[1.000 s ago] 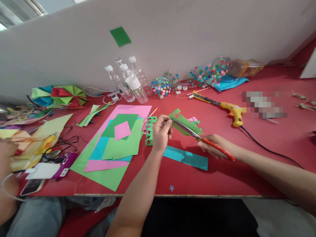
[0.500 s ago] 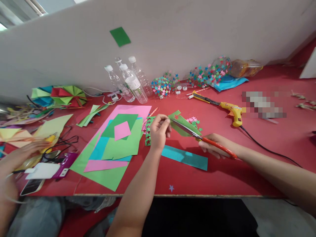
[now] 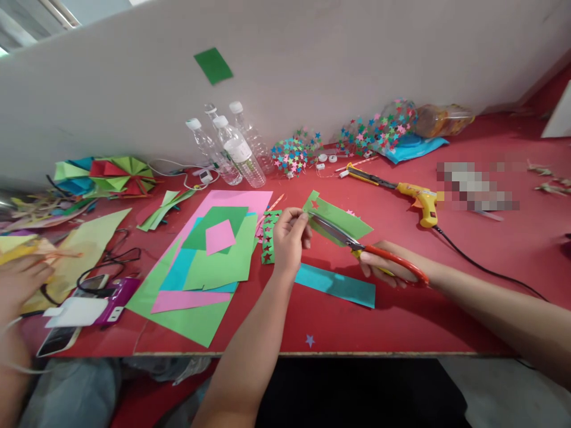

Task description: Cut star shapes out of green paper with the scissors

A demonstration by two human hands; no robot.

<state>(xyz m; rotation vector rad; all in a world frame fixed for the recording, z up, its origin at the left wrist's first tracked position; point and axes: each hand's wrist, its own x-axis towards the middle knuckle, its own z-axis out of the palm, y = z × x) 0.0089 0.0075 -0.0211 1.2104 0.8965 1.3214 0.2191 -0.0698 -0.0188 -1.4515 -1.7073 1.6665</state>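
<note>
My left hand (image 3: 289, 241) pinches the left end of a green paper strip (image 3: 352, 221) that has a star-shaped hole near that end. My right hand (image 3: 387, 261) grips scissors (image 3: 334, 230) with red handles, fingers in the loops. The blades lie along the strip's near edge, and their tips reach my left fingertips. Just below is a flat blue paper strip (image 3: 336, 286) on the red table. Beside my left wrist lies a green strip with a row of star cut-outs (image 3: 268, 236). Small paper stars behind the held strip are mostly hidden.
Layered coloured paper (image 3: 191, 321) lies to the left. Bottles (image 3: 243, 151) and star-filled balls (image 3: 289, 156) line the wall. A yellow glue gun (image 3: 422, 199) with a trailing cord lies right. At far left, a co-worker's hand (image 3: 22, 276) is near a purple power strip (image 3: 120, 297).
The green strip has swung out flatter and shows more of its face. The scissors' handles have spread apart. The co-worker's hand has shifted left.
</note>
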